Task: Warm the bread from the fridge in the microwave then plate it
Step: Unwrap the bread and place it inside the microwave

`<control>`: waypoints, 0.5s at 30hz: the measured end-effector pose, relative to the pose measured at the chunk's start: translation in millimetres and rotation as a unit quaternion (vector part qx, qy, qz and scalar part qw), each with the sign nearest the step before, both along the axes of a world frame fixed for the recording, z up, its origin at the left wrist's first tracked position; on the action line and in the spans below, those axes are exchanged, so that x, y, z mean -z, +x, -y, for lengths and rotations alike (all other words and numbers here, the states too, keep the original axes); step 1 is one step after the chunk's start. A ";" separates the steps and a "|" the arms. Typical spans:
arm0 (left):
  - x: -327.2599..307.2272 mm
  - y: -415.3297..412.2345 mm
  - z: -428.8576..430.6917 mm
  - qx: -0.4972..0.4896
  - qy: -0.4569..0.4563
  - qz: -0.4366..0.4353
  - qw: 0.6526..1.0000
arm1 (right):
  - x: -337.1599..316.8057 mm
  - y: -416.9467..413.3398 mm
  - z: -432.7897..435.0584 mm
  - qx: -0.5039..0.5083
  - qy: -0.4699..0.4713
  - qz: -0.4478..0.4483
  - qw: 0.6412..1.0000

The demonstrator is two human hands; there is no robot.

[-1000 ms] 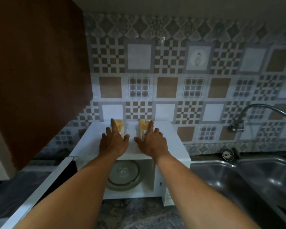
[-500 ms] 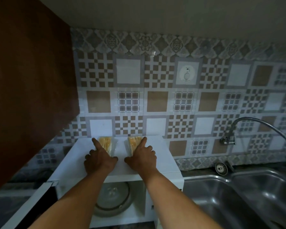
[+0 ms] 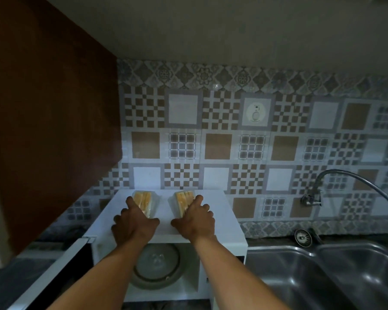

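Reaching with both hands across the top of the open microwave (image 3: 224, 211), seen from the head camera.

Out of the fridge but not yet warmed, the wrapped bread lies on the microwave top as a left pack (image 3: 147, 201) and a right pack (image 3: 184, 200), side by side. The door (image 3: 54, 269) hangs open and neither pack is on the turntable (image 3: 157, 267). Heating and plating remain, and no plate shows. The left hand (image 3: 133, 224) brackets the left pack, index straight along its outer edge and thumb at its near corner. The right hand (image 3: 194, 221) mirrors it. Whether either grip has closed cannot be told.
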State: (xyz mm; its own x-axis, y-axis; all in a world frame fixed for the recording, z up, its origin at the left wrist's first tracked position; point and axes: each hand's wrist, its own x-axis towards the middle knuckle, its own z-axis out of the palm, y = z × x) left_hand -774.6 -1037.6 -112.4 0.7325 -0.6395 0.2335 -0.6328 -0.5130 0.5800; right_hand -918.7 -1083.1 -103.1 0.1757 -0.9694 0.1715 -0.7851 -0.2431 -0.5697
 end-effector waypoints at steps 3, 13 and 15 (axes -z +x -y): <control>-3.7 -9.5 -22.9 0.006 -0.012 0.003 1.000 | -5.8 -5.9 -21.7 0.001 0.012 -0.001 1.000; 11.8 -44.8 -127.2 0.052 -0.044 -0.038 0.997 | 4.4 -35.2 -123.2 0.037 0.015 0.021 0.999; 20.0 -54.6 -152.2 0.049 -0.060 -0.016 0.997 | 10.2 -42.4 -144.3 0.042 0.015 0.017 0.999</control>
State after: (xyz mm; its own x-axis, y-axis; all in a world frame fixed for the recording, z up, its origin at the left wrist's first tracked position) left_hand -829.2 -885.4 -132.4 0.6770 -0.6765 0.2898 -0.6558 -0.3757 0.6549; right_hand -961.2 -938.8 -113.3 0.0883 -0.9852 0.1471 -0.7815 -0.1601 -0.6030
